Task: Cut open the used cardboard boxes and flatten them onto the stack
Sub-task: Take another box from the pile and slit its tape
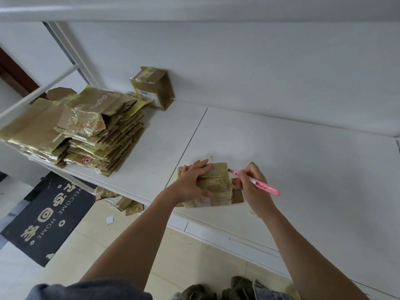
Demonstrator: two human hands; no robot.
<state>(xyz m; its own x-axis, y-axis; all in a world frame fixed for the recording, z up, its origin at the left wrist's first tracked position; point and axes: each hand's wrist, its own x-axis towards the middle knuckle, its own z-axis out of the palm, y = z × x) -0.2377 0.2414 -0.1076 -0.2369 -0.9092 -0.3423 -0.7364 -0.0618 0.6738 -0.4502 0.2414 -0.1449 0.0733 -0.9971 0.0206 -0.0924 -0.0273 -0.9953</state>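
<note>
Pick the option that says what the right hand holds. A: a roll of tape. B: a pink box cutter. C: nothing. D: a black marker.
B: the right hand grips a pink box cutter, its blade tip at the edge of the taped cardboard box under the left hand.

A taped box (pixel 213 187) lies on the table (pixel 303 169) near its front edge, under the left hand (pixel 193 181); the right hand (pixel 251 187) holds a utility knife (pixel 257 182) at the box's right side. Far left sits the stack of flattened cardboard (pixel 86 131), an upright box (pixel 154 88) behind it against the wall (pixel 238 61). Cardboard scraps (pixel 123 202) and a doormat (pixel 47 217) lie on the floor below.
</note>
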